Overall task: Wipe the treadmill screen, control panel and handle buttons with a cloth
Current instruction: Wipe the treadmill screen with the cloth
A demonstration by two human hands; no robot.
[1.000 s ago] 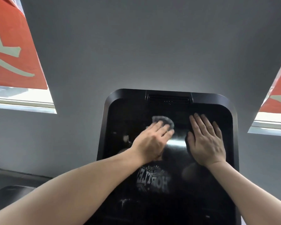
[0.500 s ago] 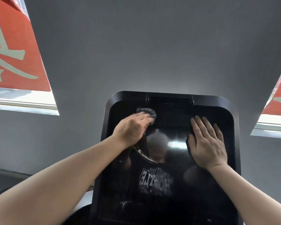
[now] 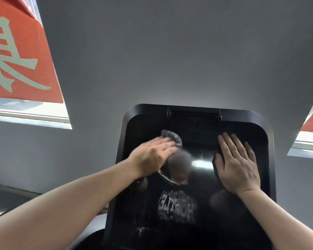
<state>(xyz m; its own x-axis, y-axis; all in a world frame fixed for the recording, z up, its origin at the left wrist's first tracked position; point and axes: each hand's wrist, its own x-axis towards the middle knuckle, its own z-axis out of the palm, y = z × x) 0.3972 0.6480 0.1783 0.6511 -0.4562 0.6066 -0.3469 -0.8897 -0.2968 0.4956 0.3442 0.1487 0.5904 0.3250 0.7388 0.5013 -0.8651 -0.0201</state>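
The left hand (image 3: 153,156) lies on the upper left part of the black treadmill screen (image 3: 193,186), its fingers almost straight and pressing down a small grey cloth (image 3: 172,137); the cloth shows beyond the fingertips, near the top left corner of the glass; the right hand (image 3: 237,165) rests flat on the upper right part of the screen, fingers stretched out and gripping nothing; behind is a grey wall (image 3: 170,60), with a window (image 3: 31,114) under a red banner (image 3: 18,60) at left
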